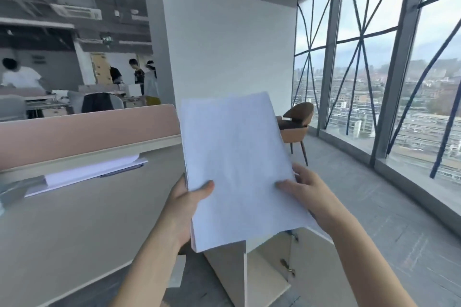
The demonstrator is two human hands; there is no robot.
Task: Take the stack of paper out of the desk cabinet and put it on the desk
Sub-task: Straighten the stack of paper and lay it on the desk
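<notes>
Paper stack (237,164), white and blank on its upper face, sits in the air between both hands, lifted clear of the bench (82,219) and just right of its edge. The left grip (189,204) pinches the stack's lower left side, thumb laid across the top sheet and fingers hidden beneath. The right grip (306,189) pinches the lower right side the same way, thumb on top, fingers curled round the edge. The stack tilts, its far end raised toward the white pillar (232,40). Below it stands the desk cabinet (232,271), its door (311,266) swung open to the right. On the bench, against the pink divider (84,137), lies another sheaf of white paper (89,172). A brown chair (296,122) stands by the window beyond.
</notes>
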